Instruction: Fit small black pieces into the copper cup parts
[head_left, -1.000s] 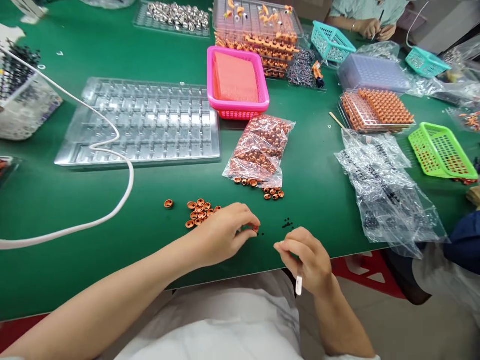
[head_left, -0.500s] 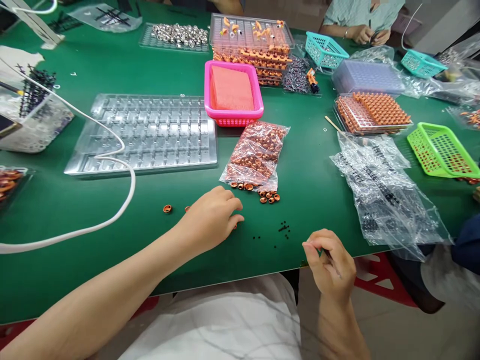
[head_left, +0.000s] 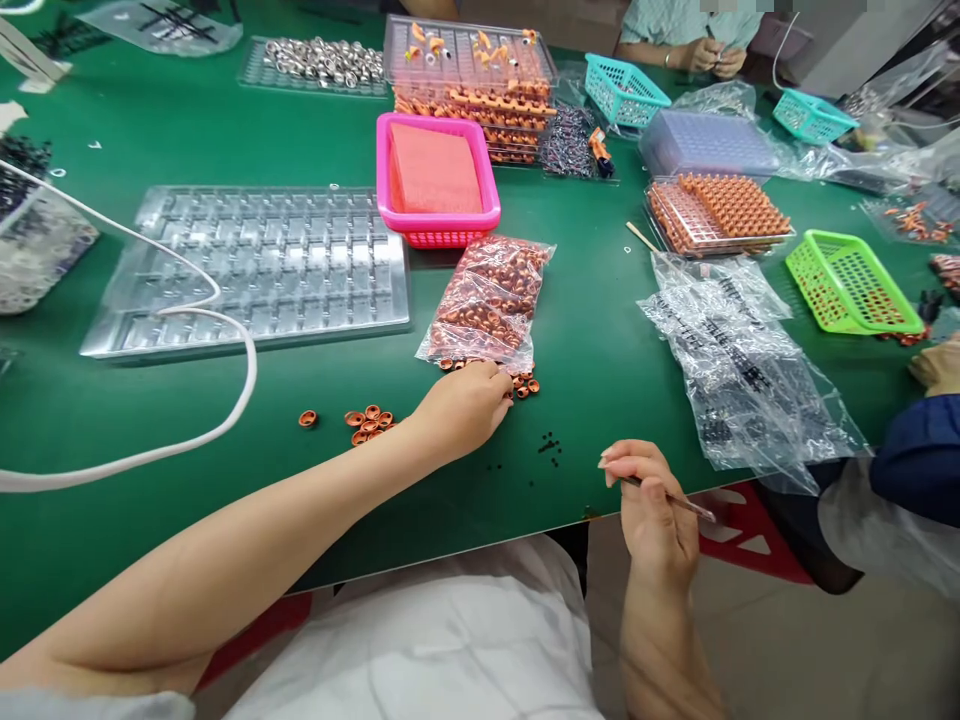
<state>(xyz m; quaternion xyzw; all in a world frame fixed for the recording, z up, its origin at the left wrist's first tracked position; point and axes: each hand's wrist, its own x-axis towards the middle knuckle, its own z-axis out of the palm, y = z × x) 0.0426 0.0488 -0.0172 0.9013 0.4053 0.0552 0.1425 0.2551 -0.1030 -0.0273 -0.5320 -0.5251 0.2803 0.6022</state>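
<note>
Straight ahead of me, at twelve o'clock, a pink basket (head_left: pixel 442 238) holds a salmon-coloured block (head_left: pixel 435 170). At eleven I see a clear moulded tray (head_left: pixel 300 260); at ten, a white cable (head_left: pixel 251 370); at one, a teal basket (head_left: pixel 626 100); at two, a lime-green basket (head_left: pixel 819 290).

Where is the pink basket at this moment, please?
In the head view, the pink basket is at upper middle, just right of the large clear tray and behind the bag of copper-coloured cups.
</note>
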